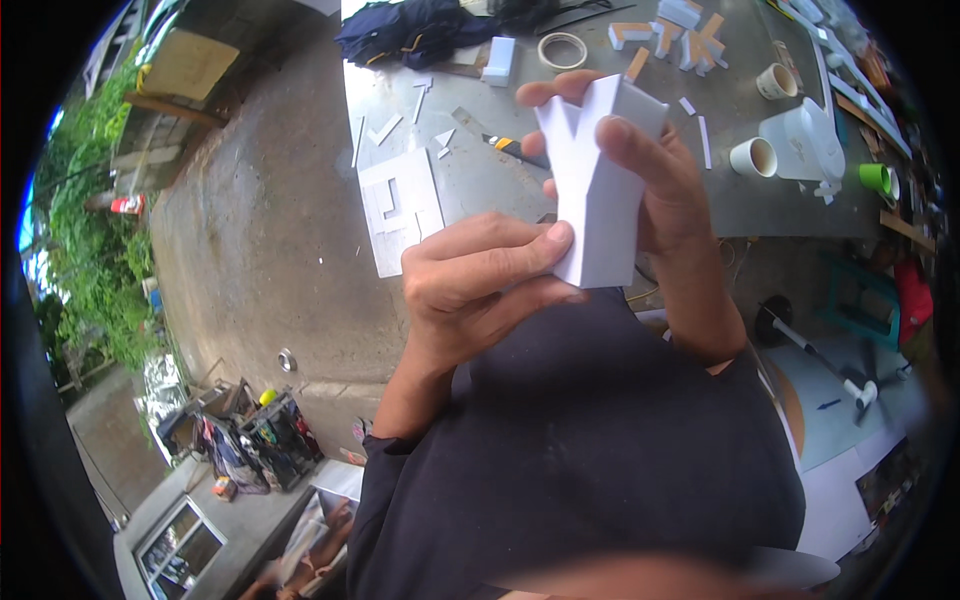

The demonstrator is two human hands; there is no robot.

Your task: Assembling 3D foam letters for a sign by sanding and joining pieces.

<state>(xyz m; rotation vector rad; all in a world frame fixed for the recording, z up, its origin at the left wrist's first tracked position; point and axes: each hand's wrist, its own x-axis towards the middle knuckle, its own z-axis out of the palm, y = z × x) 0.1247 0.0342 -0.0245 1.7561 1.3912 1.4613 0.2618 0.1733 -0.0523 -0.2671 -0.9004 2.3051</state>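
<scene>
A white Y-shaped block point(608, 215), which looks built from foam board or card, is held up in front of my body. At its narrow lower end, my left hand point(465, 280) pinches the stem between thumb and fingers. My right hand point(672, 185) wraps round the forked upper part, with the thumb on the near face and the fingertips showing beyond the far edge. Behind the block, partly covered by it, a yellow and black utility knife point(508, 147) lies on the table. Left of the knife is a white board sheet point(415, 185) with a cut-out slot.
The grey table point(620, 130) carries white offcuts point(384, 130), a tape roll point(562, 52), several letter-like blocks point(690, 40) and dark cloth point(415, 30). Cups point(753, 157) and a translucent plastic container point(800, 140) stand at the right. A fan point(860, 390) is at the lower right.
</scene>
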